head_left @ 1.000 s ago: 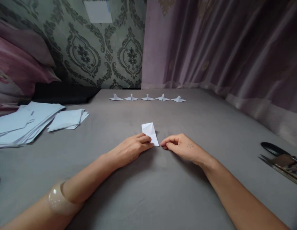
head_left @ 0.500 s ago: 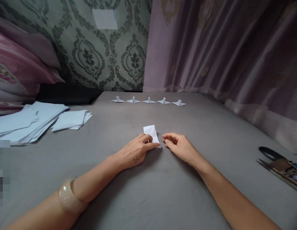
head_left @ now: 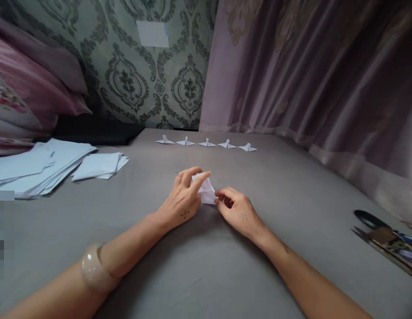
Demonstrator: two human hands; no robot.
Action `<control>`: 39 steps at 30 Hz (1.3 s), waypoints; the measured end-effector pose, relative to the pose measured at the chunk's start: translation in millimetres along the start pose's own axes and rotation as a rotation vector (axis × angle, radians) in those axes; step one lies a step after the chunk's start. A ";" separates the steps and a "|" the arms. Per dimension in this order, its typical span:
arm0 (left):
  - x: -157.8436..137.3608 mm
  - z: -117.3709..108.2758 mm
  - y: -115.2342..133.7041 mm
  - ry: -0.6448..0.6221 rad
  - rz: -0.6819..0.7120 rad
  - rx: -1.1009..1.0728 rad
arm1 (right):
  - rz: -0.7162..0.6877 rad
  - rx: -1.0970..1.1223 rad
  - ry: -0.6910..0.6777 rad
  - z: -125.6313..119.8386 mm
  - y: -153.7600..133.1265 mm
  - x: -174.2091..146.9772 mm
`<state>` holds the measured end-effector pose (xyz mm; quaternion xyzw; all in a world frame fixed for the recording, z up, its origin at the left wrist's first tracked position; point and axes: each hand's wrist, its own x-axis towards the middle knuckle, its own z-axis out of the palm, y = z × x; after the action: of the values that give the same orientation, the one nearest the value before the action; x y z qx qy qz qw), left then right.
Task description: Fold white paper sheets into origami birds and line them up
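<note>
A small folded piece of white paper point(head_left: 207, 195) lies at the middle of the grey surface, its left part hidden by my left hand point(head_left: 184, 197). That hand rests along the paper's left side with thumb and fingers spread apart, the thumb raised over the sheet. My right hand point(head_left: 239, 210) pinches the paper's right edge between thumb and fingertips. Further back stands a row of several folded white paper birds point(head_left: 207, 142).
At the left lie a stack of large white sheets point(head_left: 68, 155) and a smaller pile of cut paper point(head_left: 98, 166). Scissors point(head_left: 372, 219) and other items, partly cut off, lie at the right edge. A curtain point(head_left: 252, 79) hangs behind on the right.
My left thumb and fingers have lifted and spread off the paper. My right hand has moved left and now pinches its right edge. The view has shifted slightly.
</note>
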<state>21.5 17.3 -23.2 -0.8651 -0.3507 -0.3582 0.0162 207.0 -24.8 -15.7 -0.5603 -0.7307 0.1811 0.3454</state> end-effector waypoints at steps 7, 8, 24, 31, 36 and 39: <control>-3.1 -8.9 -1.3 -0.001 0.233 0.211 | -0.404 -0.541 0.159 -11.9 -1.2 -5.7; -3.8 -8.8 -2.2 -0.055 0.266 0.212 | -0.413 -0.574 0.135 -12.1 -0.7 -6.7; -4.2 -7.5 11.8 -0.285 0.000 0.035 | 0.026 -0.278 -0.133 -11.1 4.2 -12.1; -4.3 0.5 19.8 -0.285 -0.268 -0.008 | 0.146 -0.264 -0.105 -5.5 3.5 -7.3; -3.3 -0.8 18.6 -0.296 -0.286 -0.046 | 0.112 -0.224 -0.068 -3.7 5.3 -8.6; -3.0 -2.3 17.3 -0.333 -0.286 -0.057 | 0.014 -0.225 -0.097 -5.0 3.9 -11.2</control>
<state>29.3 1.9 -19.5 -0.8538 -0.4576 -0.2188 -0.1172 214.7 -34.8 -18.2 -0.5910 -0.7584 0.1271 0.2434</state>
